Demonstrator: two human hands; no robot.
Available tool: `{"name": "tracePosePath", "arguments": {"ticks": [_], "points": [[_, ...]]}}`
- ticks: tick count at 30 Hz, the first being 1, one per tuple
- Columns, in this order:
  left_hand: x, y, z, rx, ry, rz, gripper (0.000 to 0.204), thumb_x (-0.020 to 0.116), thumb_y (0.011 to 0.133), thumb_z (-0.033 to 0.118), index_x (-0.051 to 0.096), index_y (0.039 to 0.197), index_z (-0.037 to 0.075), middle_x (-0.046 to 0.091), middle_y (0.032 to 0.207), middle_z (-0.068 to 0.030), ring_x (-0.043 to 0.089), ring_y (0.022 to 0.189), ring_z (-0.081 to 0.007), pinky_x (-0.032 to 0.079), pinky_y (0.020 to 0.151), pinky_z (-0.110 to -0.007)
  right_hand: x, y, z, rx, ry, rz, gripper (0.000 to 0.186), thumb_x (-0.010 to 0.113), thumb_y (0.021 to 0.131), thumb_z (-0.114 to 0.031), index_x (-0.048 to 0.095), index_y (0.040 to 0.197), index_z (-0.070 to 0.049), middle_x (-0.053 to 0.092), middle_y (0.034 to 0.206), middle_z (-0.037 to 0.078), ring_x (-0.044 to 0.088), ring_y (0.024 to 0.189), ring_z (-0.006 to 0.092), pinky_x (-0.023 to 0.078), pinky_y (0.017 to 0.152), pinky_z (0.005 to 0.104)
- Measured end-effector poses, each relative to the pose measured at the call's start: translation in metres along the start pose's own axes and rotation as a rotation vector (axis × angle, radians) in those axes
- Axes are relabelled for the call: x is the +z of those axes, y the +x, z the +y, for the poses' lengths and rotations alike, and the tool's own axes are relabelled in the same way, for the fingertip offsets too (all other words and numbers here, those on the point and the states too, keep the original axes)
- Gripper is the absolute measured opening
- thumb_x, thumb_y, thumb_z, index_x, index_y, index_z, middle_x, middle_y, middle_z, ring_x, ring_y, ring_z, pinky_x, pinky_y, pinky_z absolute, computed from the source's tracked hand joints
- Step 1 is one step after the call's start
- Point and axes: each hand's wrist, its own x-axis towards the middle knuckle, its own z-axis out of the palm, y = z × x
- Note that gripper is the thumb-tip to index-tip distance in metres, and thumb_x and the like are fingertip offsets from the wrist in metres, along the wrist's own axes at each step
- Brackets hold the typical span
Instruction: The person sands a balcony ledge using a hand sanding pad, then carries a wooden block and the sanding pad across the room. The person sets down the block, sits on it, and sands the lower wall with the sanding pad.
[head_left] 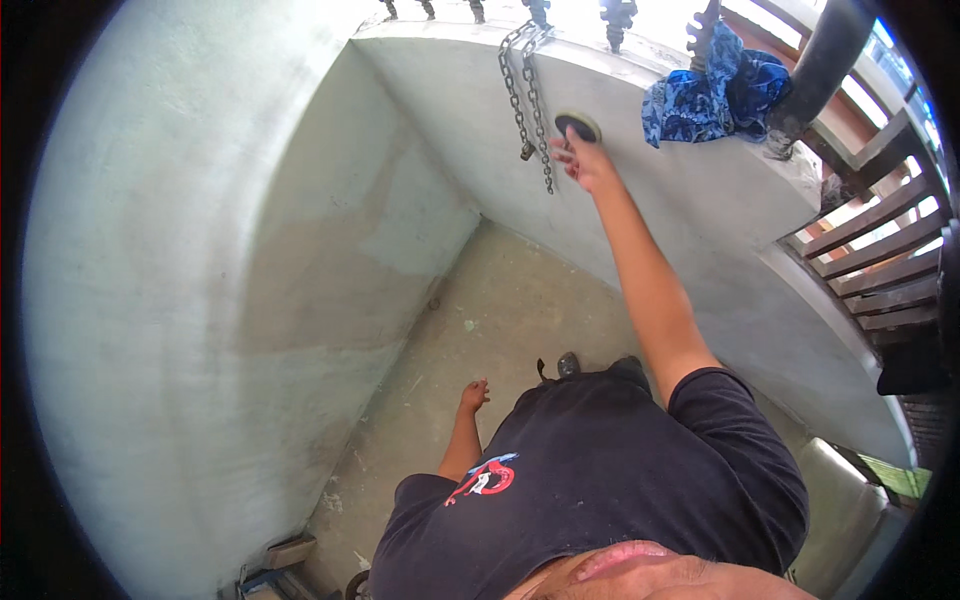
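**Reaching up to the round disc on the ledge**

Stretching high, the right hand (583, 162) goes up along the pale concrete parapet wall (700, 210), arm fully extended, fingers loosely spread and holding nothing. Its fingertips sit right at the lower edge of a small round dark disc with a light rim (578, 126) lying flat on top of the wall; whether they actually touch it cannot be told from here. The disc lies straight ahead of and just above that hand, so the right is by far the nearer one.

The left hand (473, 396) hangs low by the hip, well apart from the ledge, relaxed, part-open and empty.

Just to the left of the disc, a grey metal chain (530, 95) drapes over the wall's edge in two strands, its long axis running down the face, close to the reaching fingers but apart from them. Over to the right, a crumpled blue patterned cloth (712, 98) rests on the wall top beside a dark pipe (822, 62). Below, the stained concrete floor (500, 300).
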Motion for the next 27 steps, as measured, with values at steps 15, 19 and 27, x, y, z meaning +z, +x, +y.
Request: {"name": "tracePosePath", "arguments": {"ticks": [15,19,27], "points": [[-0.003,-0.001,0.008,-0.021,-0.025,-0.006,0.071,0.05,0.095,0.063,0.055,0.135,0.004,0.066,0.123,-0.0158,0.071,0.093,-0.0269,0.05,0.074,-0.04,0.008,0.003,-0.005,0.036,-0.023,0.049,0.034,0.056,0.1,-0.042,0.061,0.111,-0.01,0.072,0.107,0.004,0.07,0.076,0.0139,0.042,0.048,0.0201],[0.002,0.001,0.011,0.005,-0.054,0.001,0.073,0.051,0.094,0.063,0.055,0.135,0.003,0.065,0.124,-0.0168,0.071,0.093,-0.0278,0.05,0.076,-0.042,-0.029,0.008,0.05,0.151,0.025,0.18,0.032,0.06,0.099,-0.039,0.058,0.119,-0.014,0.072,0.105,0.008,0.07,0.072,0.0152,0.04,0.044,0.0212],[0.0,-0.009,0.015,0.004,-0.019,0.008,0.07,0.052,0.095,0.061,0.056,0.132,0.002,0.066,0.122,-0.0174,0.07,0.091,-0.0268,0.052,0.069,-0.034,0.002,0.004,0.0,0.019,-0.017,0.025,0.032,0.058,0.099,-0.041,0.057,0.119,-0.015,0.073,0.107,0.002,0.069,0.074,0.0117,0.04,0.049,0.0205]]}}
